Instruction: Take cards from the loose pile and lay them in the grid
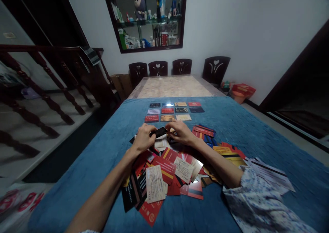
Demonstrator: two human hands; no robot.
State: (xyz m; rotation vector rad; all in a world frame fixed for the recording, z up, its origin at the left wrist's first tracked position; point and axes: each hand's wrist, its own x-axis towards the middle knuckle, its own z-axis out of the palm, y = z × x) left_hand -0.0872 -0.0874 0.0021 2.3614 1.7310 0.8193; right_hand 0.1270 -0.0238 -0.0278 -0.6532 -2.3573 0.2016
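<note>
Over the far edge of a loose card pile, my left hand [144, 137] pinches a small black card [160, 132] by its left end. My right hand [181, 132] is curled, with its fingertips at the card's right end. Beneath both hands lie overlapping cards: a red one with a yellow stripe [164, 168], a cream one with writing [155, 184] and a black one [130, 193] among them. Beyond my hands, several cards lie apart in three rows, including a red card [151, 118] and a gold-brown card [167, 118] in the nearest row.
A blue cloth [102, 164] covers the near part of the table; its far part [169, 85] is bare stone-like surface. Red and blue cards [204, 131], yellow cards [228, 154] and pale striped cards [269, 174] lie to the right. Dark chairs [182, 66] stand behind.
</note>
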